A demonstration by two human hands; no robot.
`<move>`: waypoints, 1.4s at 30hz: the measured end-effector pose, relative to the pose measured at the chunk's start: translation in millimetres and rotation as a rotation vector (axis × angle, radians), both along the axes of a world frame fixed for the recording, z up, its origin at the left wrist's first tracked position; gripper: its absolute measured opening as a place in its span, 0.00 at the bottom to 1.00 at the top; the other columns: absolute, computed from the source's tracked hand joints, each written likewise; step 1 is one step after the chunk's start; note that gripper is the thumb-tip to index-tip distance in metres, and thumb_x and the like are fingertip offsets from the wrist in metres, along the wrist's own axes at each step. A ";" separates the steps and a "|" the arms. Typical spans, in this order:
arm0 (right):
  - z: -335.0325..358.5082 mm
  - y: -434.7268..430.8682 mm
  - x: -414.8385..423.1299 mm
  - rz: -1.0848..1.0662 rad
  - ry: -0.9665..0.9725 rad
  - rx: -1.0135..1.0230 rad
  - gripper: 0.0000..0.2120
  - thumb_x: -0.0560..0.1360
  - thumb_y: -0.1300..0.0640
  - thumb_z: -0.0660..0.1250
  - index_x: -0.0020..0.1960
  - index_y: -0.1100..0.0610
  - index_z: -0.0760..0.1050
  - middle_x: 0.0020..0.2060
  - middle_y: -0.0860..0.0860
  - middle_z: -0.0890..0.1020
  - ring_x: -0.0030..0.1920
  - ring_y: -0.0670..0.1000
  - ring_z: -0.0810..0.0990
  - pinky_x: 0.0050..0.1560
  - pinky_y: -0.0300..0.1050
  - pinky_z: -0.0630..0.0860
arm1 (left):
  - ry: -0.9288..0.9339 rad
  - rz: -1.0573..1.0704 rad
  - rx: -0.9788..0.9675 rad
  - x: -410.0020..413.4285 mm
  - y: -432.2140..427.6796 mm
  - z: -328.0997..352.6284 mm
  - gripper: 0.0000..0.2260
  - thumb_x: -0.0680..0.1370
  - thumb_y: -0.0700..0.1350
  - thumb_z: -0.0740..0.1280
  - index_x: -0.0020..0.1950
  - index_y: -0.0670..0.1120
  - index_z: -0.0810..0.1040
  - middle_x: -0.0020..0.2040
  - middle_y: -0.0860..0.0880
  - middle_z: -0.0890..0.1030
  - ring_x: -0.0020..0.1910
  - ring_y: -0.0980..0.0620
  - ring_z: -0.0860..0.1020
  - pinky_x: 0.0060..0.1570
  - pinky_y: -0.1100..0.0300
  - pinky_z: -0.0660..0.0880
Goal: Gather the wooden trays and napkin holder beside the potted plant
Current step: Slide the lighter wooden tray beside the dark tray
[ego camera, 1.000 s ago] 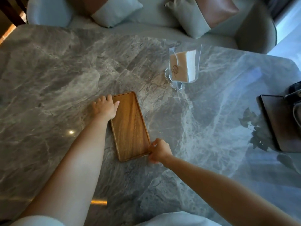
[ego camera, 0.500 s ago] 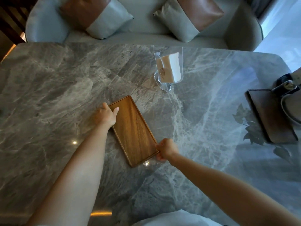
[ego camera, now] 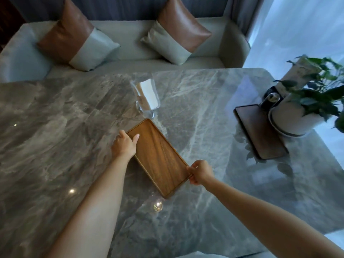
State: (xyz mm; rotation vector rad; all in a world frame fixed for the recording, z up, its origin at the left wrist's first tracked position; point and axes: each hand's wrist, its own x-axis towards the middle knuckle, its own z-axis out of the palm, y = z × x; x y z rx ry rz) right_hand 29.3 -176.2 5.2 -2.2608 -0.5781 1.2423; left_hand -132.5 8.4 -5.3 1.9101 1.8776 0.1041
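Observation:
A light wooden tray (ego camera: pixel 158 157) lies at an angle in the middle of the grey marble table (ego camera: pixel 55 127). My left hand (ego camera: pixel 125 144) grips its far left corner, thumb over the rim. My right hand (ego camera: pixel 200 173) pinches its near right corner. A clear napkin holder (ego camera: pixel 148 98) with white napkins stands just beyond the tray's far end. A darker wooden tray (ego camera: pixel 260 131) lies at the right, against the white pot of the potted plant (ego camera: pixel 297 116).
A pale sofa (ego camera: pixel 130 53) with two brown-and-grey cushions runs along the table's far edge. A small dark object (ego camera: pixel 270 98) sits behind the dark tray, beside the pot. A bright window is at the right.
The light tray has turned and slid to the right and farther from me, both hands still on its corners. The view has tilted up, bringing the plant into sight.

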 end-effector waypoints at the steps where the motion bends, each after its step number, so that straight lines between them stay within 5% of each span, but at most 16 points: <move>1: 0.7 -6.8 10.9 -0.026 0.001 0.007 0.14 0.74 0.60 0.66 0.30 0.58 0.69 0.25 0.55 0.76 0.21 0.49 0.75 0.23 0.40 0.74 | 0.004 -0.015 -0.004 13.9 -4.9 -0.3 0.25 0.79 0.55 0.59 0.64 0.36 0.64 0.64 0.33 0.72 0.62 0.34 0.72 0.59 0.43 0.70; 4: -1.4 -27.2 42.9 -0.089 -0.016 0.022 0.15 0.75 0.59 0.65 0.30 0.58 0.70 0.23 0.56 0.77 0.20 0.50 0.75 0.24 0.42 0.75 | -0.011 -0.045 -0.040 56.4 -19.2 -2.4 0.24 0.79 0.55 0.59 0.64 0.36 0.64 0.64 0.33 0.72 0.62 0.34 0.73 0.58 0.43 0.71; 9: -12.0 -57.8 95.3 -0.182 -0.070 0.013 0.17 0.73 0.57 0.66 0.26 0.56 0.71 0.29 0.62 0.82 0.34 0.59 0.82 0.45 0.58 0.81 | -0.042 -0.161 -0.065 129.6 -34.3 -9.1 0.25 0.79 0.54 0.60 0.65 0.35 0.63 0.65 0.32 0.72 0.63 0.34 0.72 0.60 0.44 0.71; 14: -23.7 -75.7 139.4 -0.298 -0.057 0.017 0.16 0.73 0.58 0.66 0.27 0.55 0.71 0.29 0.62 0.82 0.40 0.63 0.84 0.46 0.62 0.80 | 0.004 -0.250 -0.082 201.9 -38.3 -8.2 0.25 0.79 0.55 0.58 0.65 0.36 0.63 0.65 0.33 0.72 0.64 0.34 0.71 0.60 0.44 0.70; 24: -30.4 -84.4 182.7 -0.527 -0.013 0.084 0.07 0.76 0.61 0.61 0.39 0.58 0.73 0.30 0.55 0.79 0.30 0.55 0.80 0.46 0.59 0.81 | 0.059 -0.399 -0.101 295.4 -28.1 -15.9 0.27 0.79 0.55 0.58 0.69 0.35 0.61 0.68 0.32 0.69 0.67 0.34 0.68 0.64 0.45 0.67; 42: -41.0 -86.6 191.5 -0.411 -0.163 0.080 0.05 0.78 0.58 0.55 0.47 0.57 0.68 0.40 0.60 0.81 0.41 0.60 0.80 0.46 0.60 0.79 | 0.055 -0.488 -0.171 331.6 -18.5 -31.4 0.29 0.80 0.56 0.57 0.72 0.36 0.58 0.70 0.33 0.65 0.70 0.35 0.65 0.67 0.44 0.64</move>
